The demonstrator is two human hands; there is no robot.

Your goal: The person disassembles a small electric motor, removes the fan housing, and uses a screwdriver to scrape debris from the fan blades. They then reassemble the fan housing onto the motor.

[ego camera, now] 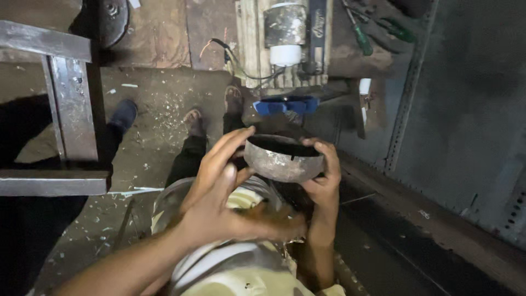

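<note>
A dull grey metal bowl (pixel 282 159), dark inside, is held up in front of me with its mouth tilted away. My left hand (pixel 216 175) cups its near left side, fingers curled over the rim. My right hand (pixel 324 178) grips the right edge, thumb over the rim. Below the bowl lie my lap and a pale rounded metal piece (pixel 230 263). My bare feet (pixel 194 121) rest on the dirt floor beyond.
A steel frame (pixel 66 109) stands at the left. Ahead is a small motor (pixel 285 33) on a wooden base with wires, blue clamp handles (pixel 285 105) under it, and green-handled screwdrivers (pixel 361 38). A grey metal wall (pixel 471 109) runs along the right. Another person's dark shoe (pixel 123 114) shows at left.
</note>
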